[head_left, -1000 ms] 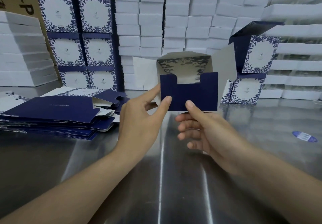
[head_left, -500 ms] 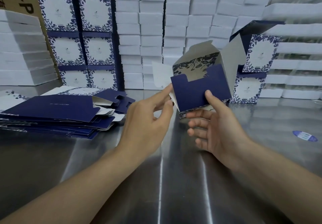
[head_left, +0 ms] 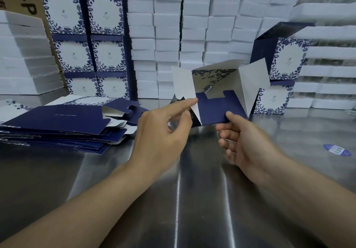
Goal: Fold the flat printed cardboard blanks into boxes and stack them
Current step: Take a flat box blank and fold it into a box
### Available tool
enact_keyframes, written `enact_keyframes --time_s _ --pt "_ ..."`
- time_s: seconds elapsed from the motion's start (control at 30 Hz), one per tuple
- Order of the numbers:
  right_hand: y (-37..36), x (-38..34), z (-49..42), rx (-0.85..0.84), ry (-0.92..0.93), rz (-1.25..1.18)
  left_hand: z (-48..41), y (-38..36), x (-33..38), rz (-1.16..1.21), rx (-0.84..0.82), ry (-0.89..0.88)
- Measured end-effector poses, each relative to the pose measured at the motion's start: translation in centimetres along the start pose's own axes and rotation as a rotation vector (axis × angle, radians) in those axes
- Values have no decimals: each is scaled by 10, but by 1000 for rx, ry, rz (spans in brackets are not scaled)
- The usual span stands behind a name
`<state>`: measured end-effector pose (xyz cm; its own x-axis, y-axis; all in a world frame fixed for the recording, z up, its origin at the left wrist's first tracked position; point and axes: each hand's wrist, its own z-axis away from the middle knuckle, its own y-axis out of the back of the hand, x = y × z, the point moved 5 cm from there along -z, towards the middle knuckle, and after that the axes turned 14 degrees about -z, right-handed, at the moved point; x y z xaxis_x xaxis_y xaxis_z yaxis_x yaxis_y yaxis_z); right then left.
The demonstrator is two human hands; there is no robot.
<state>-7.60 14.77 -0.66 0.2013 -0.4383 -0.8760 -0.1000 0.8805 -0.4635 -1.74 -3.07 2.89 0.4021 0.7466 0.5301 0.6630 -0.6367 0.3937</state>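
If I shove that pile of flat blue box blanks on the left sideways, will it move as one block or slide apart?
The pile of flat blanks would probably slide apart: its sheets already lie fanned and misaligned, with loose flaps sticking out. The metal table looks smooth and shiny, so the bottom sheets should glide easily. Each blank looks thin, so likely light and bendy.

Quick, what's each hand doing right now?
Left hand: pinching a white flap of the half-folded box.
Right hand: gripping the box's navy panel.
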Motion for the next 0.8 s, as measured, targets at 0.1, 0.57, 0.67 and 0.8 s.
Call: enact_keyframes --time_s 0.1,0.57,0.67,0.8 --pt "3 -1 -3 36 9 20 0 1 2 -16 -7 -37" --pt "-22 -8 17 -93 263 -7 13 -13 23 188 -115 111" --pt "-31 -8 28 -136 307 45 16 -21 20 410 -168 328" --pt "-39 -3 37 -170 301 76 20 -30 15 558 -277 537"
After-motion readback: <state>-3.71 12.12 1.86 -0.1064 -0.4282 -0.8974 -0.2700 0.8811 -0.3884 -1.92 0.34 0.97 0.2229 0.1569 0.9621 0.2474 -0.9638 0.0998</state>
